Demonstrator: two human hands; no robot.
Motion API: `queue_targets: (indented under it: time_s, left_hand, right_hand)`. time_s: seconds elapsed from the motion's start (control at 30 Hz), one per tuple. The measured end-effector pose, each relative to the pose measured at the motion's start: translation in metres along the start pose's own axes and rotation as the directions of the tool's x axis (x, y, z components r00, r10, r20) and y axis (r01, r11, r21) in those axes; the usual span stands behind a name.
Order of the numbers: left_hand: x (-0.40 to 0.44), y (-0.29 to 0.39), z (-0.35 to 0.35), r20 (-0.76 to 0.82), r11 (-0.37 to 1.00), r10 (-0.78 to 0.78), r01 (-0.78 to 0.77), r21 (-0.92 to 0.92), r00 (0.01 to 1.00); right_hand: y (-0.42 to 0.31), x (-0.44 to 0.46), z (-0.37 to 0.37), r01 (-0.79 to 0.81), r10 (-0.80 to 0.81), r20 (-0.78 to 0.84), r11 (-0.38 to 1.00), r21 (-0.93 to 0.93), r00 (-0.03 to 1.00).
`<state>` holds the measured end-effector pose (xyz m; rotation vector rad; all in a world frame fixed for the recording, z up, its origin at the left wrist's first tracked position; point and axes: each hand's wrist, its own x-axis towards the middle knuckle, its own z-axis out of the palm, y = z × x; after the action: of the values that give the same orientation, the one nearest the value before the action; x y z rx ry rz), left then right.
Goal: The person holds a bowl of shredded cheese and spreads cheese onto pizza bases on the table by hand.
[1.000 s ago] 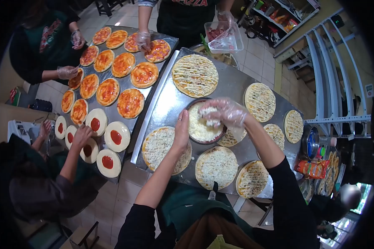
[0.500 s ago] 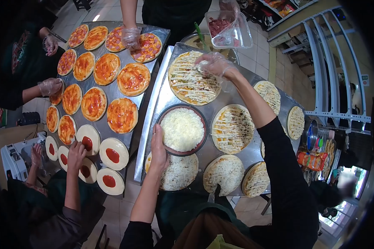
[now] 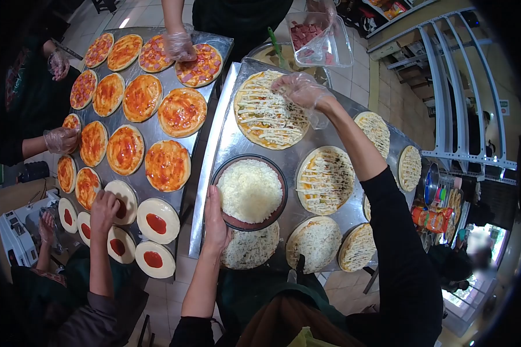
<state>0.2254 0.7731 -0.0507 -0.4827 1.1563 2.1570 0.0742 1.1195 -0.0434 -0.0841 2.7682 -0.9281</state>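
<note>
My left hand (image 3: 215, 225) grips the side of a round dark-rimmed bowl (image 3: 235, 221). White grated cheese (image 3: 246, 182) fills the bowl, which is held above the metal table. My right hand (image 3: 303, 91), in a clear plastic glove, is over the large pizza (image 3: 269, 118) at the table's far end. Its fingers are bent together around some grated cheese, mostly hidden by the hand. Stripes of pale sauce and scattered cheese cover that pizza. A striped pizza (image 3: 325, 176) lies to the bowl's right, and a cheese-covered pizza (image 3: 252, 248) is partly beneath the bowl.
Several pizzas with red sauce (image 3: 125, 150) lie on the left metal table (image 3: 167, 151). Co-workers' hands reach over it, one gloved hand (image 3: 180, 46) at a topped pizza. Another person holds a clear tub (image 3: 337, 55) of chopped meat. A metal rack (image 3: 446, 92) stands right.
The bowl has moved slightly toward me and left with my left hand. My right hand has shifted little; less cheese shows at its fingertips. A co-worker's gloved hand at far left has moved.
</note>
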Motion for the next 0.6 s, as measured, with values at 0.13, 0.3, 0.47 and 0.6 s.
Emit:
queue_targets:
  time_s: [0.13, 0.3, 0.47, 0.6]
  left_hand:
    - [-0.004, 0.006, 0.004, 0.023, 0.999, -0.028, 0.028, -0.021, 0.999]
    - [-0.005, 0.008, 0.004, -0.02, 0.999, -0.025, 0.025, 0.019, 0.999]
    - [-0.006, 0.01, 0.005, 0.011, 0.998, -0.032, 0.032, -0.049, 0.999]
    - [-0.005, 0.009, 0.008, 0.011, 0.998, -0.021, 0.022, -0.054, 1.0]
  right_hand:
    - [-0.023, 0.016, 0.006, 0.059, -0.064, -0.045, 0.992, -0.113, 0.997]
    - [-0.026, 0.028, 0.001, -0.011, -0.003, -0.084, 0.987, -0.163, 0.996]
    - [0.007, 0.029, -0.017, -0.106, 0.086, -0.1, 0.972, -0.212, 0.991]
    - [0.022, 0.028, -0.015, -0.043, 0.032, -0.099, 0.994, -0.103, 0.995]
